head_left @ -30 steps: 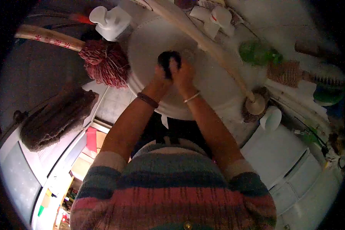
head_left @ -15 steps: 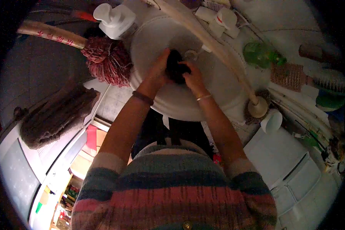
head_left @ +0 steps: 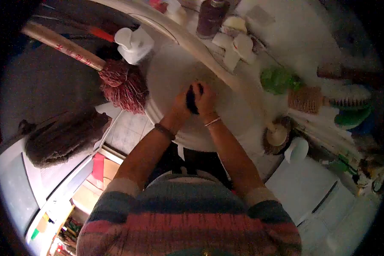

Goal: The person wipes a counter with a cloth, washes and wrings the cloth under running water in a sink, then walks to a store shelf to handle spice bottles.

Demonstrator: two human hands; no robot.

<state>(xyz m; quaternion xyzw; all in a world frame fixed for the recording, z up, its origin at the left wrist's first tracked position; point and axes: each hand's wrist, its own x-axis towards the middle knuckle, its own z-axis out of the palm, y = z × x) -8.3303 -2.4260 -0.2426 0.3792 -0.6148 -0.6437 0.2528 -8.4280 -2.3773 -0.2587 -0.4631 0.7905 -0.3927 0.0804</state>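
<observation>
Over a round white basin (head_left: 243, 115), a small black object (head_left: 192, 100) is pressed between my two hands. My left hand (head_left: 180, 104) wraps its left side, with a dark band on the wrist. On its right side, the fingers of my right hand (head_left: 205, 98) curl against it, below them a light bracelet. Dim light hides what the black object is. A pale curved pole (head_left: 200, 53) crosses above the basin beyond my hands.
Left of the basin hangs a red mop head (head_left: 123, 85), near a white pump bottle (head_left: 134, 45). Bottles, a green container (head_left: 277, 80) and brushes (head_left: 350, 97) lie at the right. A white cup (head_left: 296, 150) stands at the lower right.
The view has tilted, so the basin and my hands sit lower in the frame. My right hand's fingers have closed in around the black object, and my hands are closer together than half a second ago.
</observation>
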